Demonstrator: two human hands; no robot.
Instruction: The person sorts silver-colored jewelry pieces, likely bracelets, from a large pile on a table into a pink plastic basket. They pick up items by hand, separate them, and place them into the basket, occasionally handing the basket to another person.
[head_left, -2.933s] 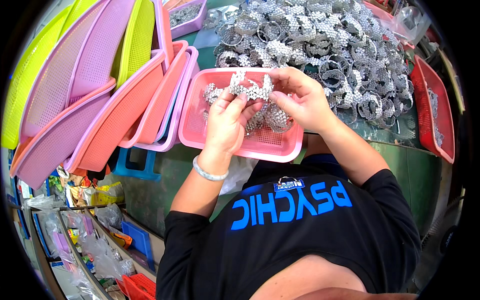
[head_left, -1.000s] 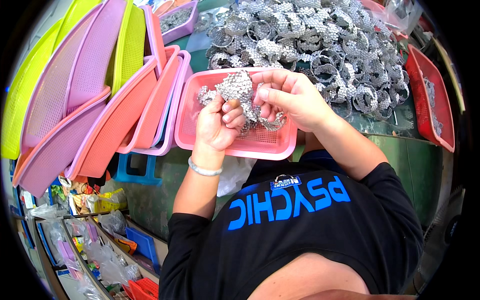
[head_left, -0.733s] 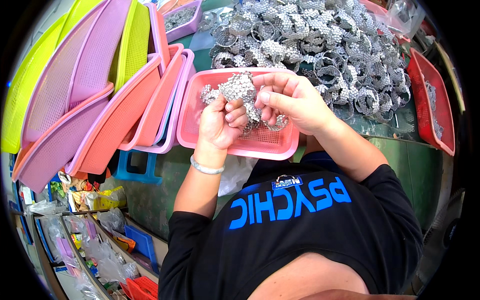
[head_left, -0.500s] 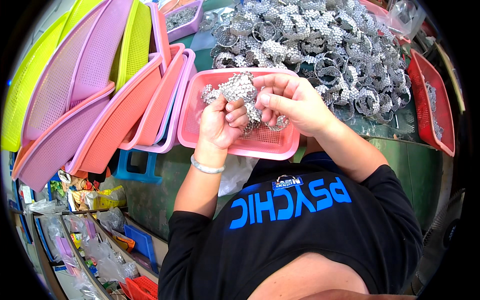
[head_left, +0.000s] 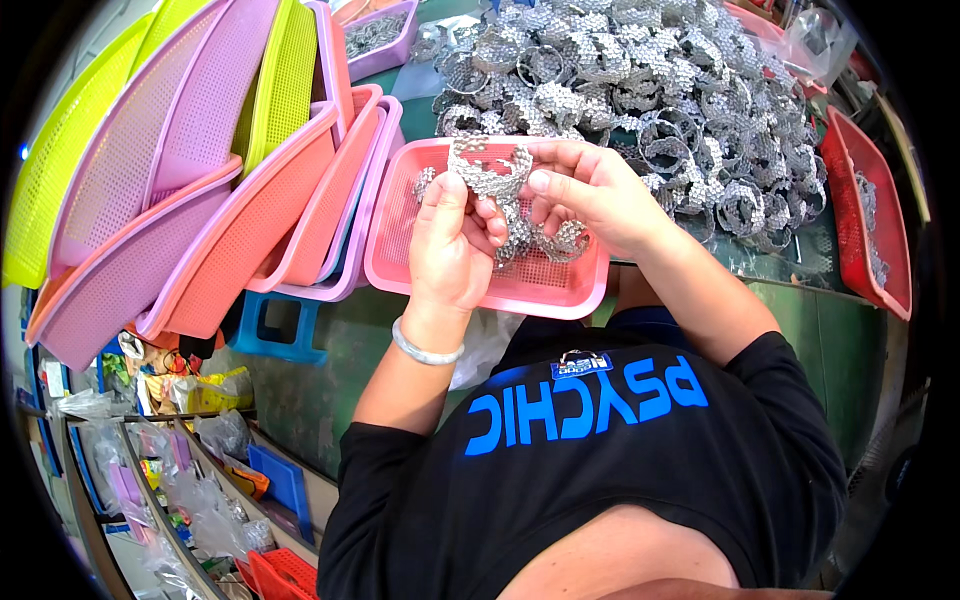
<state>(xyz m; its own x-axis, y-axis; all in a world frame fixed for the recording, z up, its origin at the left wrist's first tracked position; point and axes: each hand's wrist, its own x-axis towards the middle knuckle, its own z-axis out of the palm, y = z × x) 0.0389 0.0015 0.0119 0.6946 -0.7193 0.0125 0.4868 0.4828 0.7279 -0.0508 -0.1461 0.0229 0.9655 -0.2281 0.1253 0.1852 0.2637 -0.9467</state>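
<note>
A curved silvery metal band (head_left: 488, 178), made of small scale-like plates, is held up between my hands over a pink plastic basket (head_left: 535, 300). My left hand (head_left: 452, 240) pinches its left end between thumb and fingers. The right end is gripped by my right hand (head_left: 598, 198), thumb against fingertips. Several similar bands (head_left: 545, 240) lie in the basket below, partly hidden by my hands. Just behind the basket a large heap of such bands (head_left: 690, 130) covers the table.
Stacked purple, orange and green baskets (head_left: 170, 190) lean at the left. A red basket (head_left: 860, 220) with metal pieces stands at the right. Far back is a purple basket (head_left: 385, 55) with small metal parts. A blue stool (head_left: 270, 330) is below left.
The band between my hands has turned from a bunched shape to a spread, open curve. My left hand has shifted slightly right, and the right hand has moved slightly too.
</note>
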